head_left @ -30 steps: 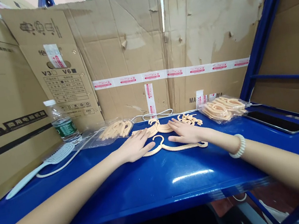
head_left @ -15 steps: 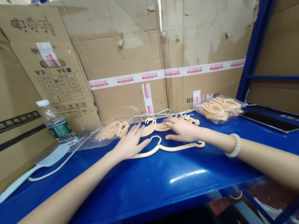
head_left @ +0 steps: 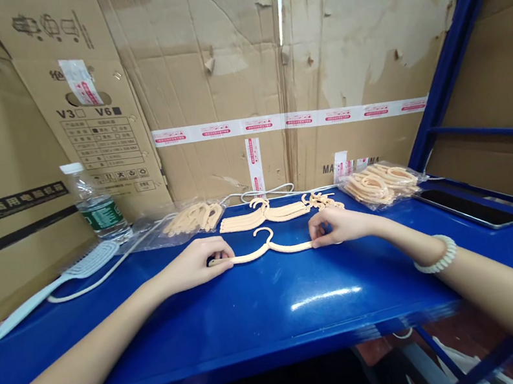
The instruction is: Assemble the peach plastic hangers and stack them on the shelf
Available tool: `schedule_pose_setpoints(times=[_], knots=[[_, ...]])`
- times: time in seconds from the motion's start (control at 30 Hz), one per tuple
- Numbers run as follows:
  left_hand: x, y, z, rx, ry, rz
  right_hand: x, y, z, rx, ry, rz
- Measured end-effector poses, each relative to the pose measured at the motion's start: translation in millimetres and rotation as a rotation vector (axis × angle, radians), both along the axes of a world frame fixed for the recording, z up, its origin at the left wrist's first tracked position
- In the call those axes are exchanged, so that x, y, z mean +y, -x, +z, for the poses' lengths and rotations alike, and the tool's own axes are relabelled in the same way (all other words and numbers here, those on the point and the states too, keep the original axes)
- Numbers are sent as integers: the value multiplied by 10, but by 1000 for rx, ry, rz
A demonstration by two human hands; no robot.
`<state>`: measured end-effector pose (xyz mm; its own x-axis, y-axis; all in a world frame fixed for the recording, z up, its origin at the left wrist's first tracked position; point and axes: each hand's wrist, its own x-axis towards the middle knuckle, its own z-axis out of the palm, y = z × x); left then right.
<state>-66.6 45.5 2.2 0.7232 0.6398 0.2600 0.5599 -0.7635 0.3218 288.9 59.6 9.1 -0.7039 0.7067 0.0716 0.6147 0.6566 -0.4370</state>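
A cream plastic clothes hanger (head_left: 252, 257) lies on the blue table with its hook pointing away from me. My left hand (head_left: 199, 262) pinches its left arm near the end, thumb in front and fingers curled behind. On the opposite side, my right hand (head_left: 339, 230) has its fingers closed on the right arm; that tip is mostly hidden. Just behind lies a row of stacked hangers (head_left: 242, 221), hooks together. To their right is a small heap of cream plastic pieces (head_left: 323, 200), partly behind my right hand.
Bagged cream hangers (head_left: 194, 218) lie back left, and another bag of hangers (head_left: 378, 185) back right. A water bottle (head_left: 98, 208) and a pale hairbrush (head_left: 86, 261) are at left; a phone (head_left: 470, 207) lies at right. Cardboard (head_left: 213, 81) walls the back, with a white cable (head_left: 261, 192) before it.
Both hands have come back from the stacked hangers, where they lay with fingers stretched out. They have moved outward and closed on the two arms of the front hanger.
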Motion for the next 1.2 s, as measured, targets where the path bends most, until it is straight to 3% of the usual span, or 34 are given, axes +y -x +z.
schedule_pose_setpoints(times=[0.47,1.2], knots=[[2,1,-9,24,-44,35,-68,-34,-92,82,-65,-60],[-44,-16,-45,0,-114,36,-131,-9,-60,61,-105,-97]])
